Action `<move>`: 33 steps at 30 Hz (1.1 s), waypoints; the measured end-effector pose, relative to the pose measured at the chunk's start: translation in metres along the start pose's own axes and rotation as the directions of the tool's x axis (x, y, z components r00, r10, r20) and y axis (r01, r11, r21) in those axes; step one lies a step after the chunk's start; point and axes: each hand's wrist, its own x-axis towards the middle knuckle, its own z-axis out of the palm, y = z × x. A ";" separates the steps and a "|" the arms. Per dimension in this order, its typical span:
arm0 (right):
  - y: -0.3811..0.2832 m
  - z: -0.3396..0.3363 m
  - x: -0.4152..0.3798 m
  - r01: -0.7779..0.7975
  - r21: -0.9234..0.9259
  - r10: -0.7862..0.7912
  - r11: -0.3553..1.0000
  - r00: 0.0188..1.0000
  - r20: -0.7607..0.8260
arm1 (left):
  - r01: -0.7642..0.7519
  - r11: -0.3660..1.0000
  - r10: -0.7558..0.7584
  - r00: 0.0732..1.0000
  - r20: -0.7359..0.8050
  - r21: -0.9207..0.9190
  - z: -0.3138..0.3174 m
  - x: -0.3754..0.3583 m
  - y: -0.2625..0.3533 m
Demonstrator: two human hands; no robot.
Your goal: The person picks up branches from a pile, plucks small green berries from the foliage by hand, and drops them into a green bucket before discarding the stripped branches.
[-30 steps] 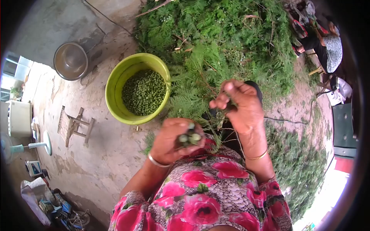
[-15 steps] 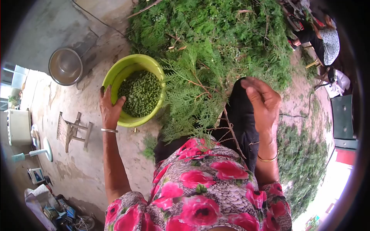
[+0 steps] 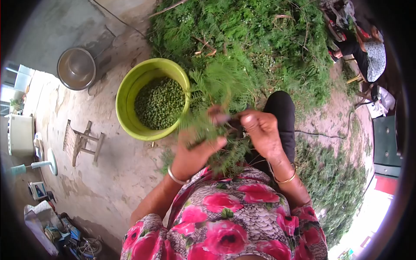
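Observation:
A leafy evergreen branch (image 3: 232, 154) lies across my lap, its flat green sprays partly smeared by motion. My right hand (image 3: 263, 132) is closed on its stem, thumb and fingers pinched together. Around the foliage on the other side is my left hand (image 3: 195, 151), thumb pointing right; leaves and blur hide part of its fingers. Just left of the hands stands a yellow-green bucket (image 3: 123, 102), holding many small round green cones (image 3: 160, 104).
A large heap of cut evergreen branches (image 3: 251, 39) lies ahead. At left are a metal basin (image 3: 76, 69) and a small wooden stool (image 3: 82, 141). More greenery (image 3: 333, 186) covers the ground at right. Another person (image 3: 372, 58) sits at far upper right.
My left hand has left the bucket's rim and come right to the branch. My right hand, raised and apart before, has moved left and down onto the stem. The branch has shifted between them.

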 end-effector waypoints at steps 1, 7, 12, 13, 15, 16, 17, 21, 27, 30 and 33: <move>-0.005 -0.002 -0.001 0.002 0.017 0.001 1.000 0.991 -0.132 | -0.017 0.999 0.018 0.999 0.046 -0.029 0.003 -0.008 -0.006; -0.027 -0.006 -0.014 -0.055 -0.015 0.056 0.998 0.995 0.083 | -0.031 0.930 -0.141 0.891 0.432 0.367 -0.024 -0.043 0.000; -0.004 0.013 -0.037 0.092 -0.110 -0.042 0.990 0.917 0.397 | 0.044 0.892 -0.265 0.857 0.441 0.450 -0.044 -0.067 0.001; 0.000 0.015 -0.041 0.120 -0.139 -0.049 0.983 0.901 0.431 | 0.050 0.891 -0.270 0.858 0.437 0.451 -0.046 -0.068 0.003; 0.002 0.017 -0.044 0.151 -0.166 -0.058 0.974 0.883 0.466 | -0.144 0.880 -0.132 0.841 0.525 0.452 -0.050 -0.065 0.008; 0.003 0.017 -0.045 0.168 -0.176 -0.065 0.970 0.877 0.476 | -0.143 0.880 -0.132 0.842 0.523 0.453 -0.053 -0.068 0.007; 0.003 0.017 -0.045 0.184 -0.186 -0.072 0.965 0.871 0.485 | -0.165 0.825 -0.192 0.817 0.544 0.540 -0.057 -0.073 0.006; 0.000 0.020 -0.042 0.198 -0.220 -0.050 0.955 0.840 0.540 | -0.123 0.816 -0.174 0.879 0.443 0.565 -0.055 -0.055 0.029; 0.001 0.026 -0.036 0.239 -0.350 0.027 0.906 0.792 0.610 | 0.157 0.780 -0.051 0.981 -0.189 0.605 -0.048 -0.018 -0.011; -0.004 0.032 -0.032 0.175 -0.406 0.122 0.897 0.784 0.608 | 0.189 0.504 -0.213 0.973 -0.090 0.843 -0.041 -0.013 -0.044; 0.006 0.041 -0.033 0.251 -0.344 -0.022 0.905 0.833 0.553 | 0.089 0.581 -0.107 0.994 -0.033 0.809 -0.036 -0.019 -0.070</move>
